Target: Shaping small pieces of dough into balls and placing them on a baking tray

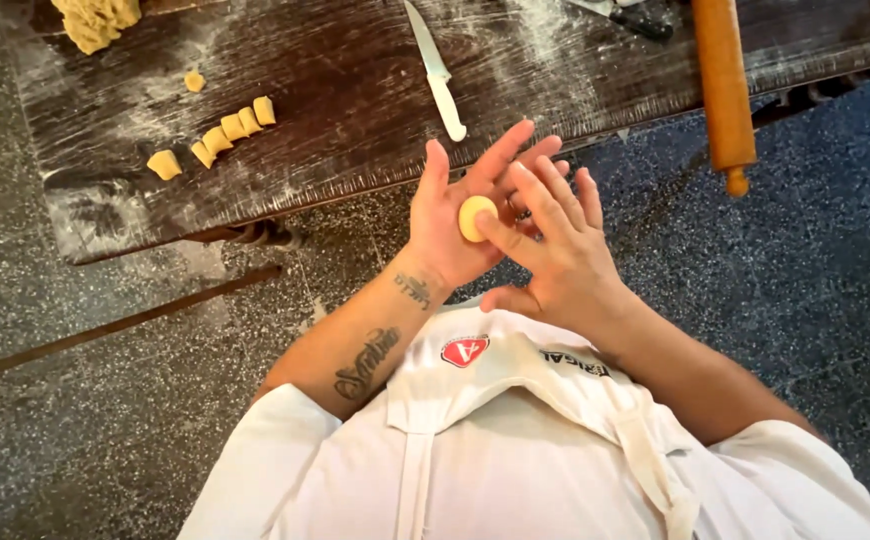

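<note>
Apron (495, 420) nearest | hands: L (450, 225) open, cradles dough ball (475, 217); R (550, 255) flat atop | knife (437, 72), dough pcs (225, 132) behind

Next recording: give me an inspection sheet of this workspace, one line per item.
Surface: dark wooden table, dusted with flour.
Job's things: round dough ball lying on the left palm; row of cut dough pieces on the table; dough lump at the far left corner.
Clutter: knife and wooden rolling pin on the table.
Grippers: left hand open under the ball; right hand fingers pressing on it.
Cables: nothing seen.
Surroundings: speckled stone floor; white apron.
</note>
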